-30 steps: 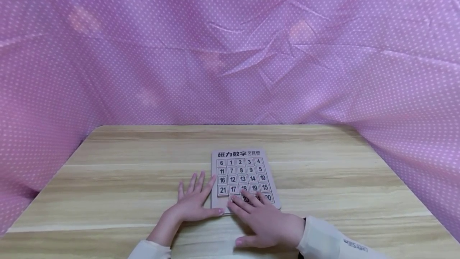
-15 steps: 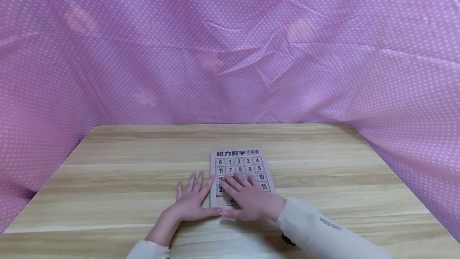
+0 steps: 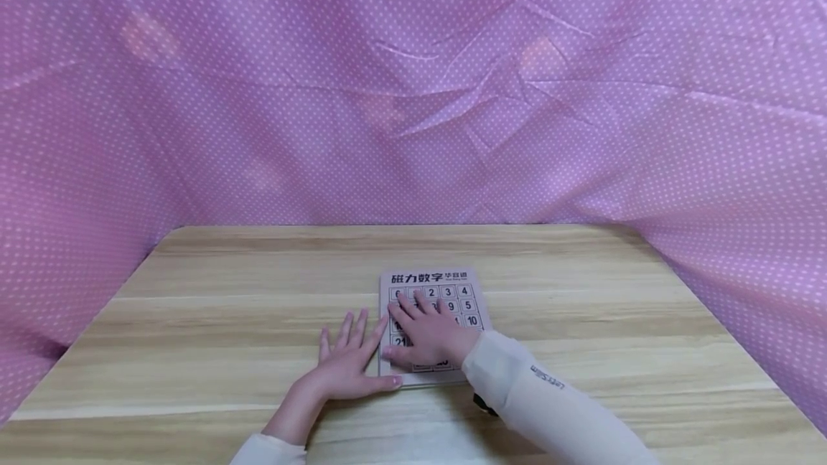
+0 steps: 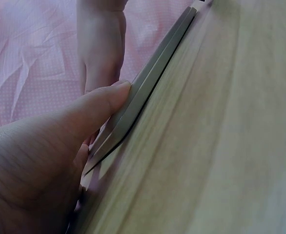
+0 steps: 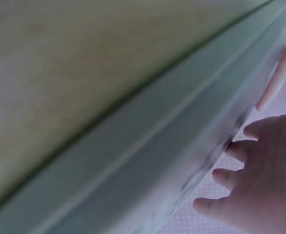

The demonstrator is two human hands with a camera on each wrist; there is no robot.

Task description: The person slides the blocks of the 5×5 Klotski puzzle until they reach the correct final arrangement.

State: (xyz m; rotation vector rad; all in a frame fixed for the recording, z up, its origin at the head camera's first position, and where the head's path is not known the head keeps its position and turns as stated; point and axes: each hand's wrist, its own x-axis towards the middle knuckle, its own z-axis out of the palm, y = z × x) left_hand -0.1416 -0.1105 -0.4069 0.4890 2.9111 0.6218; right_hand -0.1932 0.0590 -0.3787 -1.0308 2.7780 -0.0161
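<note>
A grey number sliding puzzle [image 3: 429,278] with several numbered square tiles lies flat on the table, Chinese lettering along its top. My left hand [image 3: 349,368] rests with spread fingers at its left side, the thumb on its lower left corner and the index finger by the left edge. In the left wrist view that thumb presses the rim of the puzzle [image 4: 148,83]. Over the left and middle tiles lies my right hand [image 3: 426,336], fingers spread and straight, hiding many numbers. The right wrist view shows the right hand [image 5: 270,170] above the board, its fingertips at the tiles.
The wood-grain table [image 3: 581,293] stretches out on every side of the puzzle. A pink dotted cloth [image 3: 413,92] hangs behind the table and along both sides.
My right hand has moved up and to the left across the tiles, from the bottom row towards the upper rows. The lower right tiles are now partly behind the sleeve. My left hand stays put.
</note>
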